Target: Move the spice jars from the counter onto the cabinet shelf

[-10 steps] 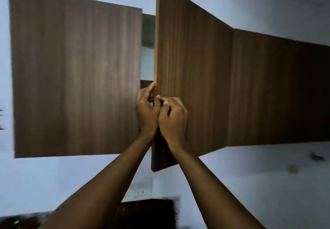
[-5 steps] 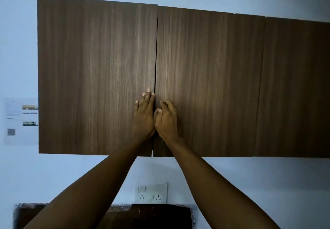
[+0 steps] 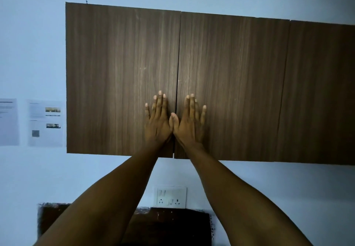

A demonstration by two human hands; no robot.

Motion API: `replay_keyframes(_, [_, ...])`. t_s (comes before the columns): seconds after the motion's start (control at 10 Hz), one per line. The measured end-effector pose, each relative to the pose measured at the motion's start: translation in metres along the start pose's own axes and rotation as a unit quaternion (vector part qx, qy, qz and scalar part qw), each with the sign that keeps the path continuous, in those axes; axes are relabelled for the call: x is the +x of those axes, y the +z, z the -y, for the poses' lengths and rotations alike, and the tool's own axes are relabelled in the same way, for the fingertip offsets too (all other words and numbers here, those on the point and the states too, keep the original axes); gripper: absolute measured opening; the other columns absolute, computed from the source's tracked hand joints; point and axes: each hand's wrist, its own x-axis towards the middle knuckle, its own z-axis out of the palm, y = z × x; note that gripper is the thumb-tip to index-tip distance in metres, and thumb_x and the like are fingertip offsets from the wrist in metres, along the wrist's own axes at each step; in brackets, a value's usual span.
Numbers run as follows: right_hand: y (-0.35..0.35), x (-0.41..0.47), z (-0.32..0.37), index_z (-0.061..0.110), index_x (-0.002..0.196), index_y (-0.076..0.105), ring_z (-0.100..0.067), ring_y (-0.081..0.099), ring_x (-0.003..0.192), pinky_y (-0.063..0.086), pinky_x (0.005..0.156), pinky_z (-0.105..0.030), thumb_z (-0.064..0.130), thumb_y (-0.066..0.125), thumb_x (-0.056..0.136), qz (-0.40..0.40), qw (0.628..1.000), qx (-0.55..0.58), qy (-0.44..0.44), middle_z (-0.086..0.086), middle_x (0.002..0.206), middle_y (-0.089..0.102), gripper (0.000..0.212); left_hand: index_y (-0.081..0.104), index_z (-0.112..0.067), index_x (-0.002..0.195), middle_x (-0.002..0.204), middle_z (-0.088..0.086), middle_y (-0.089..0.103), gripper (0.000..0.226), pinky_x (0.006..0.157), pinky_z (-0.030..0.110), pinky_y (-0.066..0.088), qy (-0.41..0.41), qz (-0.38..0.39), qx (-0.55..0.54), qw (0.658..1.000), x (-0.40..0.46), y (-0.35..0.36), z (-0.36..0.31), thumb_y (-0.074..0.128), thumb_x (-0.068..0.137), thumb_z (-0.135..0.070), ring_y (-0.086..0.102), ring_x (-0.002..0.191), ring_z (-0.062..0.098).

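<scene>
Apparently near finished: left hand (image 3: pixel 158 122) and right hand (image 3: pixel 189 123) press flat, fingers (image 3: pixel 159 101) extended and holding nothing, on the shut cabinet doors (image 3: pixel 119 76). No spice jars show; the shelf is hidden behind.

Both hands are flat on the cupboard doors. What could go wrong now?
1. The thumbs meet right at the gap between the left door and the middle door. If a door shifts, the left hand or right hand might get pinched.
2. No spice jars show here. With the doors shut, the shelf is hidden, so nobody can check whether they stand safely.
</scene>
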Motion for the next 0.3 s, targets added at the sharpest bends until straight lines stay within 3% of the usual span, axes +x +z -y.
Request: replay_keyframes(0.3, [-0.065, -0.040, 0.040, 0.010, 0.166, 0.002, -0.023, 0.000, 0.163, 0.006, 0.130, -0.053, 0.065, 0.015, 0.101, -0.024, 1.000, -0.006, -0.002, -0.009, 0.175, -0.004, 0.086, 0.009, -0.011, 0.168, 0.176, 0.009, 0.000, 0.076, 0.131, 0.056, 0.009, 0.028, -0.027, 0.075, 0.996, -0.035, -0.078, 0.000, 0.032, 0.108, -0.050, 0.003, 0.165, 0.026])
